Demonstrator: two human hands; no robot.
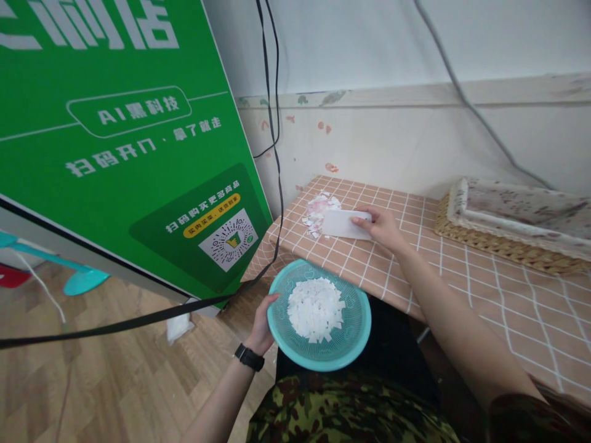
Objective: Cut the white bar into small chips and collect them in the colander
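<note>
My left hand (pixel 263 325) grips the rim of a teal plastic colander (pixel 355 332) at its left side, just below the table edge. Inside it lies a heap of white paper scraps (pixel 316 307). Over the table my right hand (pixel 381 227) is closed on a flat white rectangular board (pixel 344 224), whose exact kind I cannot make out. The board's left end is at a smaller pile of white and pinkish paper scraps (pixel 318 209) near the table's far left corner.
A checked brown tablecloth (pixel 406 271) covers the table. A lined wicker basket (pixel 512 246) stands at the right against the wall. To the left rises a green cabinet (pixel 115 203) with white lettering. A black strap (pixel 138 321) crosses in front of it.
</note>
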